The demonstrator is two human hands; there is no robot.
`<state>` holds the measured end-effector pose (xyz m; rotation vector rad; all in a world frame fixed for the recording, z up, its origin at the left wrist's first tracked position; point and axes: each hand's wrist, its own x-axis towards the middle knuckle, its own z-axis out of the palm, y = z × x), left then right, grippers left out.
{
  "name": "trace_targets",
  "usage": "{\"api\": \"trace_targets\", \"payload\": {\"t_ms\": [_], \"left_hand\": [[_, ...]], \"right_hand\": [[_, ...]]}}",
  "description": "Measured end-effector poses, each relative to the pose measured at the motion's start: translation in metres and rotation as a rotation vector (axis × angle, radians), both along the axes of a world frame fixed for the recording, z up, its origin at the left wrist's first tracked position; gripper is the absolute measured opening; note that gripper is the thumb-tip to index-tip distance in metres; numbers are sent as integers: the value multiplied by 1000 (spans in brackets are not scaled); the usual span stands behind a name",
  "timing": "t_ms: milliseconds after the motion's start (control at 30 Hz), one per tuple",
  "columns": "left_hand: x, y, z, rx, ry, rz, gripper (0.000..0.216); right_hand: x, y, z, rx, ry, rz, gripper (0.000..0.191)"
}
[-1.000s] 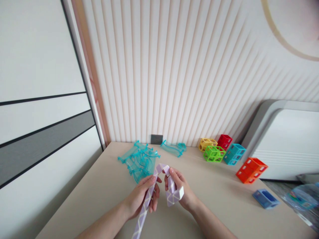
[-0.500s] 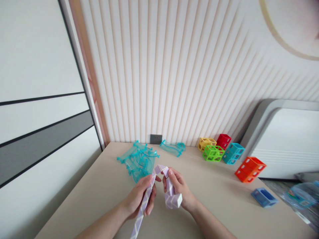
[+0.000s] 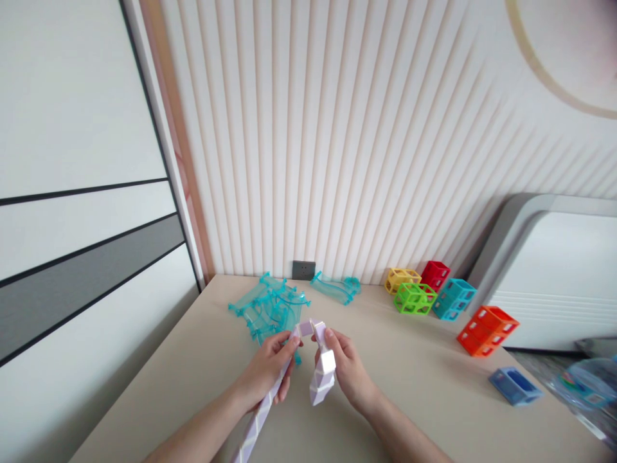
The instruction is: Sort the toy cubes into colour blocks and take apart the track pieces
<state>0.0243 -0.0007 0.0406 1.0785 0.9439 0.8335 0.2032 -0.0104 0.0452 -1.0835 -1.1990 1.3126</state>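
Note:
A lilac and white snake puzzle of twisting wedges is held between both hands above the table. My left hand is closed around its long straight part, which runs down toward the bottom edge of the view. My right hand pinches the other side near the upper bend, thumb on top. Beyond that grip, the folded end of the snake hangs down beside my right palm. Some fingers of both hands are hidden behind the puzzle. Just past my left hand lies a pile of clear teal plastic track pieces.
More teal pieces lie by the wall under a black socket. To the right stand yellow, green, red, teal and orange open block frames. A blue block sits near the table's right edge.
The folded end of the snake puzzle has turned, its white end face now pointing up nearer my right thumb. My left hand has shifted slightly left, and the straight part slants more.

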Motion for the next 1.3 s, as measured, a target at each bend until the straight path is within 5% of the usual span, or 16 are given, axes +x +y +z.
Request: {"api": "trace_targets", "payload": {"t_ms": [333, 533, 933, 1100, 1300], "left_hand": [[-5, -1, 1, 199, 138, 32, 43], [-6, -1, 3, 164, 133, 12, 48], [-1, -3, -3, -109, 1, -89, 57], [-1, -5, -2, -97, 14, -184, 55], [0, -7, -4, -101, 26, -231, 58]], "right_hand": [[14, 9, -26, -185, 132, -64, 52], [11, 7, -18, -272, 173, -41, 47], [6, 2, -9, 209, -9, 77, 54], [8, 4, -7, 217, -93, 25, 29], [12, 5, -3, 220, -149, 31, 35]]}}
